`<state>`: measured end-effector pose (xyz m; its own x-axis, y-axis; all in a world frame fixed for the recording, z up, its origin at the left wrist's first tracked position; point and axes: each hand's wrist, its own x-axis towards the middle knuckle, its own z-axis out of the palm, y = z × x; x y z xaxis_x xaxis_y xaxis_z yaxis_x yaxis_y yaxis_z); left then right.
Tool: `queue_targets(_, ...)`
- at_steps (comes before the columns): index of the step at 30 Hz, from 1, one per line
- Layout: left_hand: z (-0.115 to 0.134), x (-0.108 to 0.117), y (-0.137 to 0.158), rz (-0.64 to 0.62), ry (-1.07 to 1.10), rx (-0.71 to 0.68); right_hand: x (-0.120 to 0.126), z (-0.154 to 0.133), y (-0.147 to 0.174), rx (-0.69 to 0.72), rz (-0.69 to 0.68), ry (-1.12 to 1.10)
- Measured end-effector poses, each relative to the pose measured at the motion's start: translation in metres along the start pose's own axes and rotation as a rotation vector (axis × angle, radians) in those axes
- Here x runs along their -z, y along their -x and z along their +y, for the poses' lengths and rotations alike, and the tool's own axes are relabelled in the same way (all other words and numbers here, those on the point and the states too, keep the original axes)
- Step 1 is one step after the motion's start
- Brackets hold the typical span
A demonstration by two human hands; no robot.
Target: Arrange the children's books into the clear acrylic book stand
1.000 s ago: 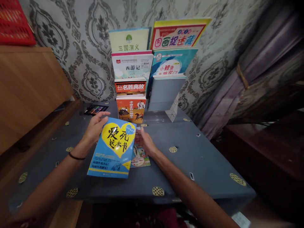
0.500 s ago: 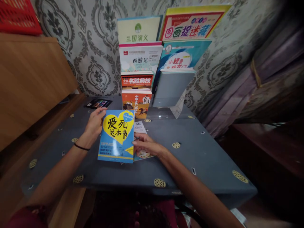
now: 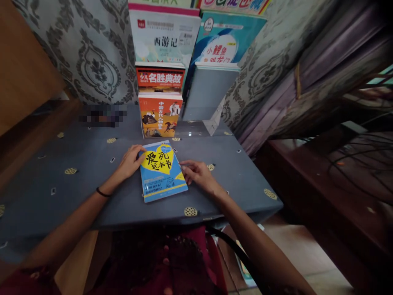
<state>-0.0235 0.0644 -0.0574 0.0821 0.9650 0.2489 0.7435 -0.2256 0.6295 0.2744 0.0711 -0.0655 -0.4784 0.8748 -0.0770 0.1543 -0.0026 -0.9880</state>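
Note:
A blue book [image 3: 164, 180] with a yellow heart on its cover lies on the table, on top of another book whose pale edge shows at the top. My left hand [image 3: 130, 162] grips its upper left edge, the thumb at the cover's rim. On the opposite side, my right hand [image 3: 199, 176] has its fingers bent against the right edge. Both hands rest close to the tabletop. The lower book is mostly covered by the blue one.
Behind the books stands a clear display rack [image 3: 211, 123] with an orange book [image 3: 161, 116], a red book [image 3: 159, 80], a white book [image 3: 164, 35], a teal book [image 3: 229, 39] and a plain grey panel [image 3: 208, 90]. A patterned grey cloth covers the table [image 3: 101, 180]. Purple curtain [image 3: 270, 98] hangs right.
The blue book has come down and over onto the other book, which now lies beneath it. Both hands moved with it to its sides. The view has tilted downward.

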Motion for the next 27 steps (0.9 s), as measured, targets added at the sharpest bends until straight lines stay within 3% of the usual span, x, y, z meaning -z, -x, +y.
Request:
queue_targets(4, -0.007, -0.003, 0.009, 0.01, -0.019, -0.036, 0.001, -0.008, 0.003, 0.099, 0.167, 0.173)
queue_targets(9, -0.013, -0.003, 0.011, 0.04, -0.017, 0.006, -0.009, -0.03, 0.009, 0.185, 0.204, 0.315)
queue_targets(11, -0.014, -0.003, 0.011, 0.056, -0.009, 0.023, -0.021, -0.038, 0.013, 0.26, 0.1, 0.445)
queue_targets(15, -0.015, -0.006, 0.011, 0.077, 0.014, 0.02, -0.057, -0.042, 0.01, 0.497, -0.261, 0.693)
queue_targets(17, -0.015, -0.007, 0.012, 0.081, 0.031, 0.023, -0.074, -0.039, -0.002, 0.57, -0.348, 0.805)
queue_targets(21, -0.017, -0.008, 0.011, 0.075, 0.067, 0.035, -0.09, -0.031, -0.037, 0.535, -0.355, 0.949)
queue_targets(27, -0.017, -0.008, 0.011, 0.071, 0.084, 0.053, -0.074, -0.027, -0.071, 0.375, -0.171, 1.034)
